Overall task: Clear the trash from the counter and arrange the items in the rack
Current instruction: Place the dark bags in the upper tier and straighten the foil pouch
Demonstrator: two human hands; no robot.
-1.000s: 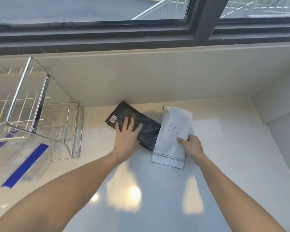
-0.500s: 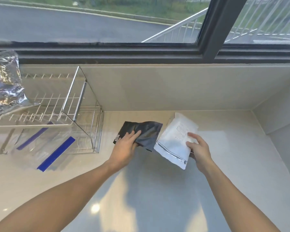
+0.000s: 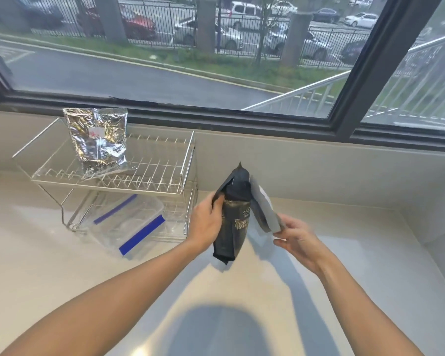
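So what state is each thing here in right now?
Black pouch: upright, off the counter, in left hand.
White pouch: lifted, held by right hand.
Silver bag: upright on rack's top shelf.
Rack: standing on counter.
Clear zip bag: lying flat under rack.

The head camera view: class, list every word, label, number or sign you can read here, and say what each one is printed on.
Nothing here reads clearly.
black pouch, in the left hand: pale cursive line and a framed gold label, too blurred to read.
white pouch, in the right hand: seen almost edge-on, no print readable.
foil bag on the wire rack: small white sticker with pink marks, illegible.
clear zip bags: blue strips only, no text.
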